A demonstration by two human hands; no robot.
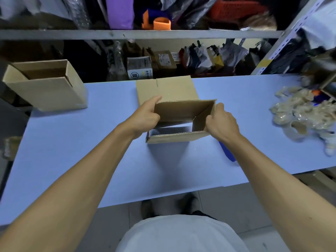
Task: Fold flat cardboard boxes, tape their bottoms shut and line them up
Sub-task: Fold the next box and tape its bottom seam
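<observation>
A small brown cardboard box (174, 110) stands opened into a rectangular tube in the middle of the blue table (91, 151), and the table shows through its open bottom. My left hand (145, 117) grips the box's left wall, thumb along the top edge. My right hand (221, 122) pinches the right wall at its near corner. The far top flaps stand up behind the opening. A second, folded cardboard box (47, 86) stands at the table's far left corner with its top open.
A heap of crumpled clear tape and plastic (301, 113) lies at the right of the table. A blue object (227, 151) pokes out under my right wrist. Shelves with parcels (145, 66) run behind the table. The floor and my feet show below the front edge.
</observation>
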